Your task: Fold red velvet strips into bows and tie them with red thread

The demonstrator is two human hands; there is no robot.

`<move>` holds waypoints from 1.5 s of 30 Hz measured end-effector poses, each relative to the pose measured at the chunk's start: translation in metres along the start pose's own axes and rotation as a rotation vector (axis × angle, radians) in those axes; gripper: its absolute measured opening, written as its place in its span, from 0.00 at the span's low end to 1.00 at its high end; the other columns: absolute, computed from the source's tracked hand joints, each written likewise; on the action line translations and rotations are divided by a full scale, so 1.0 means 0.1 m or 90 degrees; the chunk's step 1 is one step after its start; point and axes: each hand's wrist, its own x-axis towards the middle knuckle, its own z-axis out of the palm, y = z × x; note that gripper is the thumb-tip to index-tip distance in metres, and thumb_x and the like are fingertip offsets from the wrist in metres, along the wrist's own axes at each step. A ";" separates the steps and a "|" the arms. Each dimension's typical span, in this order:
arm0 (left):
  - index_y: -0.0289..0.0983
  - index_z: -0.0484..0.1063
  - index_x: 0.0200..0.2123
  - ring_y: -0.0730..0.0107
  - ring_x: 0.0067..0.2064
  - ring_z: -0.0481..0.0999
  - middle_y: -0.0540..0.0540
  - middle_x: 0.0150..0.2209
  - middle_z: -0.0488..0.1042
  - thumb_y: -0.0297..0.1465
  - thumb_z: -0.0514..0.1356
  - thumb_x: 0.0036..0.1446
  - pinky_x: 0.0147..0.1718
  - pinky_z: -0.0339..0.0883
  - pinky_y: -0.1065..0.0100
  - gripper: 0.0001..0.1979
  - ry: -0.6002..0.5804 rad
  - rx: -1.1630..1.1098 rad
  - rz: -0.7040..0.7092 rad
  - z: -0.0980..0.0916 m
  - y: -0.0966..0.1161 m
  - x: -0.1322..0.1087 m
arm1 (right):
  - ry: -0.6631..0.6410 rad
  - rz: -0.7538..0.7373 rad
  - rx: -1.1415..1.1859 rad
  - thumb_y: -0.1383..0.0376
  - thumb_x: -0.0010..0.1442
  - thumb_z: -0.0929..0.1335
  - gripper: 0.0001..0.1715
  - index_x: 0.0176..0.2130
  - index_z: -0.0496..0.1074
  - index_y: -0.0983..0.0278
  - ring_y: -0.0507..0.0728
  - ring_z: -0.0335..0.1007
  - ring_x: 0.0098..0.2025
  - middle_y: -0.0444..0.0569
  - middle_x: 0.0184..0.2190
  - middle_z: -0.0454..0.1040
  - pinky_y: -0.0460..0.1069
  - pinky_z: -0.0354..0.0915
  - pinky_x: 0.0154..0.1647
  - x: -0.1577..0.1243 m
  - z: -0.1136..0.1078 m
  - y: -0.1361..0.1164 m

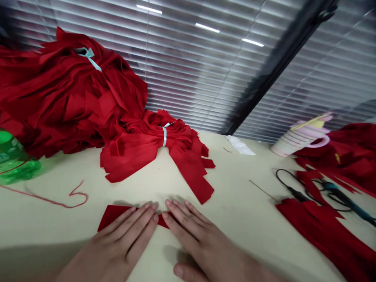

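A short strip of red fabric (113, 215) lies flat on the pale table in front of me. My left hand (129, 231) rests palm down across it, its fingers stretched out and covering much of the cloth. From the other side, my right hand (194, 231) lies with straight fingers, its fingertips over the strip's right end. Between the two hands a small bit of red shows. Whatever is under the fingers is hidden. Beyond the hands sits a bundle of red fabric strips (135, 156), tied with a light blue band (165, 136).
A bigger tied red heap (73, 98) stands back left, near a green bottle (14, 156) and red thread (79, 194). On the right are a striped mug (299, 137), a teal-handled corded tool (346, 199), a thin rod (263, 190) and red strips (323, 235). Window blinds (188, 70) rise behind.
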 end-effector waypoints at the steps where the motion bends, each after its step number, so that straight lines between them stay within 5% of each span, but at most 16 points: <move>1: 0.40 0.30 0.65 0.53 0.63 0.54 0.43 0.66 0.42 0.41 0.52 0.59 0.60 0.54 0.56 0.40 0.012 0.002 0.008 0.00 0.00 0.00 | 0.042 0.011 -0.020 0.56 0.63 0.62 0.37 0.62 0.52 0.75 0.63 0.42 0.66 0.60 0.64 0.50 0.58 0.52 0.63 -0.01 0.01 0.02; 6: 0.38 0.30 0.66 0.50 0.64 0.52 0.41 0.66 0.41 0.47 0.52 0.58 0.59 0.56 0.55 0.43 -0.004 0.010 0.017 -0.21 0.03 0.03 | 0.328 0.220 -0.093 0.67 0.61 0.63 0.17 0.49 0.68 0.72 0.62 0.68 0.48 0.63 0.47 0.71 0.57 0.67 0.47 -0.07 0.13 0.35; 8: 0.38 0.30 0.66 0.51 0.64 0.51 0.41 0.66 0.41 0.46 0.51 0.60 0.59 0.57 0.57 0.41 -0.026 0.009 0.020 -0.31 0.05 0.03 | 0.344 0.290 -0.095 0.63 0.60 0.64 0.12 0.41 0.72 0.68 0.61 0.71 0.39 0.58 0.39 0.73 0.56 0.68 0.39 -0.08 0.18 0.51; 15: 0.39 0.27 0.66 0.61 0.65 0.51 0.44 0.66 0.43 0.41 0.49 0.61 0.58 0.59 0.61 0.39 0.064 0.024 -0.039 -0.42 -0.07 0.12 | 0.249 0.458 0.059 0.60 0.58 0.65 0.10 0.36 0.71 0.65 0.56 0.70 0.31 0.51 0.31 0.72 0.52 0.67 0.33 -0.06 0.18 0.63; 18: 0.31 0.41 0.65 0.60 0.64 0.54 0.39 0.65 0.50 0.34 0.46 0.62 0.58 0.58 0.60 0.31 0.103 0.036 -0.078 -0.55 -0.33 0.51 | 0.243 0.485 0.076 0.60 0.57 0.66 0.10 0.35 0.70 0.65 0.56 0.69 0.28 0.50 0.30 0.72 0.50 0.66 0.30 -0.05 0.18 0.63; 22: 0.26 0.57 0.59 0.59 0.65 0.50 0.35 0.64 0.53 0.30 0.46 0.62 0.64 0.42 0.59 0.24 0.143 0.096 -0.017 -0.67 -0.83 1.26 | 0.248 0.492 0.086 0.61 0.57 0.66 0.09 0.36 0.69 0.65 0.55 0.67 0.26 0.48 0.28 0.70 0.49 0.65 0.28 -0.05 0.21 0.65; 27: 0.30 0.61 0.57 0.53 0.62 0.57 0.34 0.60 0.60 0.36 0.55 0.60 0.61 0.47 0.51 0.24 0.203 0.090 -0.037 -0.49 -1.28 1.83 | 0.238 0.471 0.083 0.64 0.59 0.62 0.07 0.29 0.63 0.63 0.54 0.64 0.24 0.46 0.25 0.68 0.48 0.61 0.24 -0.07 0.18 0.66; 33: 0.35 0.65 0.52 0.55 0.58 0.63 0.40 0.57 0.64 0.35 0.56 0.61 0.55 0.56 0.45 0.17 0.273 0.046 -0.030 -0.34 -1.43 1.89 | 0.202 0.439 0.083 0.66 0.61 0.59 0.11 0.26 0.61 0.62 0.52 0.62 0.23 0.45 0.24 0.67 0.47 0.59 0.25 -0.13 0.07 0.69; 39: 0.34 0.67 0.51 0.57 0.59 0.63 0.39 0.56 0.66 0.35 0.56 0.61 0.58 0.54 0.47 0.18 0.281 0.024 -0.026 -0.39 -1.47 1.89 | 0.159 0.400 -0.018 0.68 0.63 0.56 0.14 0.32 0.68 0.63 0.55 0.65 0.28 0.49 0.27 0.68 0.51 0.60 0.34 -0.24 -0.16 0.76; 45: 0.35 0.68 0.52 0.61 0.59 0.63 0.40 0.56 0.67 0.35 0.52 0.59 0.60 0.52 0.53 0.20 0.296 0.016 -0.042 -0.37 -1.49 1.90 | 0.113 0.398 -0.073 0.65 0.65 0.55 0.15 0.35 0.68 0.62 0.55 0.67 0.28 0.51 0.31 0.70 0.51 0.62 0.31 -0.54 -0.35 0.78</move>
